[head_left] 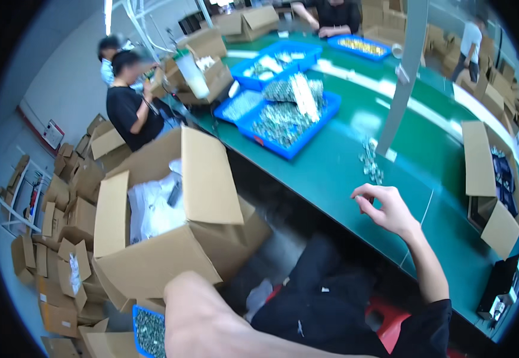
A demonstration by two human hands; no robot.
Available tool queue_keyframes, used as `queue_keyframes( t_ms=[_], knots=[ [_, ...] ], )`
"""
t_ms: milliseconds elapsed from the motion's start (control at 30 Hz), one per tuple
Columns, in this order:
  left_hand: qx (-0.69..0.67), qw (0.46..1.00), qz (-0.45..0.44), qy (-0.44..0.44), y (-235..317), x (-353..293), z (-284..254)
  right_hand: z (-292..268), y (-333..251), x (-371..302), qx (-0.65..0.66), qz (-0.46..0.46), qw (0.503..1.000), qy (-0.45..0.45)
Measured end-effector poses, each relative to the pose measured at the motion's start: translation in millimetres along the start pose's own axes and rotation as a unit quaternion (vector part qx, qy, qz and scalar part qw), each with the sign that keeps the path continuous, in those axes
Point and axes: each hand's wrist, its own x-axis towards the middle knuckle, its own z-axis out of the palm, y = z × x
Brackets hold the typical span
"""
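Observation:
My right hand (389, 210) hovers over the near edge of the green table (331, 179), its fingers loosely curved and apart with nothing visible between them. Just beyond it lies a small heap of green and silver pieces (369, 161), close to the foot of a grey post. My left forearm (211, 316) reaches across the lower edge and bends downward out of the picture, so the left hand is hidden. Beside that arm is a blue tray (143, 352) filled with small green pieces.
A large open carton (158, 256) with clear plastic bags stands left of the table. Blue trays (292, 154) of small parts sit across the tabletop. A post (403, 89) rises from it. Another open carton (477, 173) is at right. Several people work around; stacked boxes fill the left.

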Motion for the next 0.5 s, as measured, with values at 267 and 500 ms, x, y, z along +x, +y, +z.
queue_keyframes(
  t_ms=[267,500],
  knots=[
    [0.061,0.997,0.048,0.011,82.6,1.0,-21.3,50.4,49.3,-45.4,-0.052,-0.053,0.988,0.133],
    [0.051,0.998,-0.035,0.030,107.2,-13.2,-38.7,42.2,84.8,-30.1,-0.053,0.017,0.980,0.190]
  ],
)
